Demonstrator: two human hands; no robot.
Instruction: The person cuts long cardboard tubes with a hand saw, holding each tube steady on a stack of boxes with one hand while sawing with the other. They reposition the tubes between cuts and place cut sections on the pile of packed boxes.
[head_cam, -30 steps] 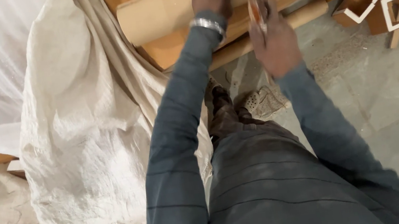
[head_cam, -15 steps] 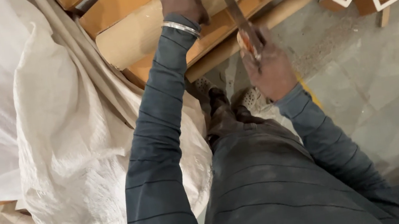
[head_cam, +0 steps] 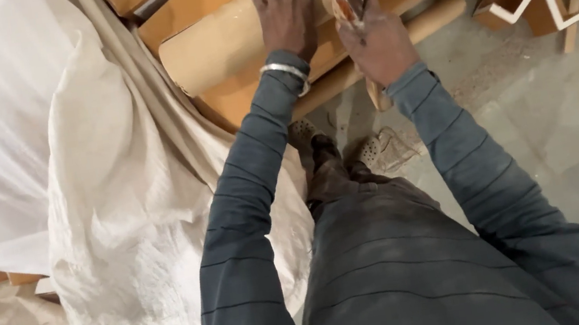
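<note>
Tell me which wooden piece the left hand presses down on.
The broad rounded panel: the left hand lies flat on it; the thin roll lies lower.

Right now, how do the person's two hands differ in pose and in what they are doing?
The left hand lies flat, fingers spread, pressing on the cardboard tube; the right hand is a closed fist around the saw handle. The left wrist wears a metal bracelet; the right wrist is bare. Both arms wear grey striped sleeves.

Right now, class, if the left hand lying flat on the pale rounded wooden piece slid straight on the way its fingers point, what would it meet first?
The left hand points up the pale rounded wooden piece towards the frame's top edge. It would probably just ride further along that wood; nothing else shows in its line before the picture ends.
</note>
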